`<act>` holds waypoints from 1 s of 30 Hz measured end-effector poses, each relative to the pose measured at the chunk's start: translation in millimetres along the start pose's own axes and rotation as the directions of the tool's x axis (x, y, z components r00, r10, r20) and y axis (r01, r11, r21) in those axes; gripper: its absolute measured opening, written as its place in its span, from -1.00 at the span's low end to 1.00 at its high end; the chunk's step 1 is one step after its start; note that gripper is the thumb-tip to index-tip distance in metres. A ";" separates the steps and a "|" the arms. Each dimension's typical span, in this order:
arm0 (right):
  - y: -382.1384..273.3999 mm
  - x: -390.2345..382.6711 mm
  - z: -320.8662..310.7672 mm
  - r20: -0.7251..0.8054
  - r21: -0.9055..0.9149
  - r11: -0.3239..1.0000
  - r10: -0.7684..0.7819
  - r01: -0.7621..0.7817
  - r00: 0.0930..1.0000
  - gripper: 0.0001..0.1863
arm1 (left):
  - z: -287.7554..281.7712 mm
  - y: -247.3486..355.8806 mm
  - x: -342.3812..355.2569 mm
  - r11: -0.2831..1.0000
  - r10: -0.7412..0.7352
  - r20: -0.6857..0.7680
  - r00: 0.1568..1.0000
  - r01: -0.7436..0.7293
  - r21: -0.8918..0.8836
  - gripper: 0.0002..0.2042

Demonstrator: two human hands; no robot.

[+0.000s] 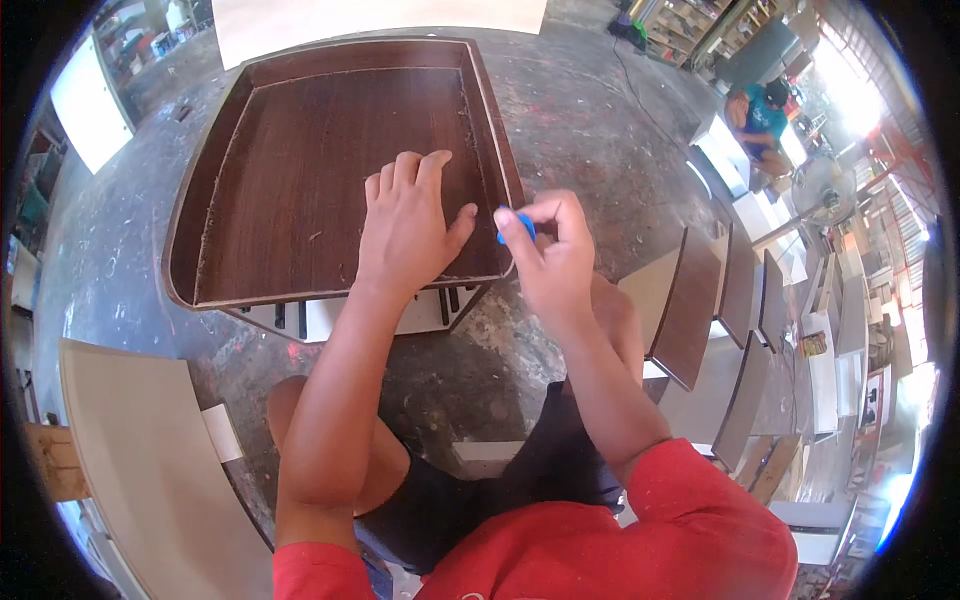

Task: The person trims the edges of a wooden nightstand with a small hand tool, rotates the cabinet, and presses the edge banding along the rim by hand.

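A dark brown wood-grain panel [300,170] with a raised rim lies in front of me, propped above the floor on a support. My left hand [408,225] is over its near right part, fingers spread and thumb out, holding nothing; whether the palm rests on the surface I cannot tell. By the panel's right rim, close to the near corner, my right hand [560,255] pinches a small blue object [515,227] between thumb and fingers. Most of that object is hidden, so its kind does not show. Pale crumbs or shavings run along the rim's inner edge.
Curved dark-faced boards [688,310] stand to my right. A large pale curved panel [150,430] leans at my left, and a white board [380,22] lies beyond the workpiece. Further right are a fan [825,192] and another person [765,120] sitting at work.
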State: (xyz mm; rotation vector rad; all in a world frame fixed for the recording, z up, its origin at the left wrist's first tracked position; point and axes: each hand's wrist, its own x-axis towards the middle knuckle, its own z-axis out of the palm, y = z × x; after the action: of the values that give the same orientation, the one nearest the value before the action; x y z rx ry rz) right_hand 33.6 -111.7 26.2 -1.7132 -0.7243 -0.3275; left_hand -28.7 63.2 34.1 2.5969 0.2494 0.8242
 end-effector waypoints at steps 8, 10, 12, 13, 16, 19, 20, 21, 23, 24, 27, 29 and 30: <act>9.9 -16.2 -6.2 -0.002 -0.035 0.997 -0.067 0.067 0.998 -0.72 | 4.5 -0.7 -0.7 1.000 0.020 -0.025 0.999 -0.020 0.012 -0.38; 4.9 4.2 -2.3 0.045 0.087 0.991 0.102 -0.106 0.994 -0.72 | 1.7 -1.1 1.1 1.000 0.006 -0.009 1.000 -0.006 0.018 -0.38; 7.4 6.8 0.3 0.022 0.062 0.996 0.068 -0.069 0.997 -0.71 | 3.2 -1.6 -0.5 1.000 -0.001 -0.016 1.000 0.002 0.014 -0.38; 6.3 1.0 -1.7 0.024 0.071 0.994 0.078 -0.079 0.997 -0.71 | 3.4 -2.7 -0.4 1.000 -0.007 -0.030 1.000 0.008 0.013 -0.38; 7.2 -12.9 -8.8 0.026 0.044 0.998 0.033 -0.034 0.999 -0.71 | 7.4 -1.5 -1.6 0.999 0.029 -0.076 0.997 -0.026 0.034 -0.40; 4.4 -2.8 -10.8 0.058 0.021 0.999 0.040 -0.041 0.998 -0.72 | 6.8 -1.3 -0.2 0.999 0.025 -0.069 0.997 -0.022 0.042 -0.40; 0.8 6.0 -10.3 0.092 0.038 0.994 0.095 -0.099 0.991 -0.73 | 6.8 -1.8 0.0 0.999 0.024 -0.065 0.998 -0.022 0.040 -0.40; -5.3 15.5 -9.2 0.102 -0.033 0.984 0.176 -0.173 0.979 -0.74 | 6.1 -2.8 0.8 0.999 0.025 -0.077 0.997 -0.022 0.037 -0.40; -5.7 8.6 -10.5 0.109 0.002 0.979 0.202 -0.203 0.973 -0.75 | 4.9 -1.6 -1.2 0.999 0.024 -0.087 0.996 -0.021 0.033 -0.40; -5.3 5.8 -10.8 0.118 0.042 0.974 0.217 -0.224 0.969 -0.76 | 3.8 0.7 -1.4 1.000 -0.009 -0.053 0.999 0.010 0.027 -0.40; 2.3 -17.6 -13.5 0.083 0.029 0.998 0.048 -0.051 0.995 -0.76 | 2.4 1.1 -0.6 0.999 -0.039 -0.019 0.999 0.039 0.027 -0.39; 1.3 -17.5 -14.2 0.071 0.014 0.999 -0.033 0.032 0.997 -0.76 | 2.9 0.9 -0.4 0.999 -0.034 -0.013 0.999 0.035 0.029 -0.39; -0.7 -11.1 -14.6 0.068 0.010 1.000 -0.029 0.029 0.997 -0.76 | 3.5 1.7 0.5 0.999 -0.030 -0.015 0.999 0.031 0.025 -0.39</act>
State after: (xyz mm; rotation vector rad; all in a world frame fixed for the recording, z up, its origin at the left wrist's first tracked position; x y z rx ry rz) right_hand 26.9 -128.6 24.4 -1.7136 -0.8002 -0.2865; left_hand -26.1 60.7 32.4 2.6045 0.3046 0.8345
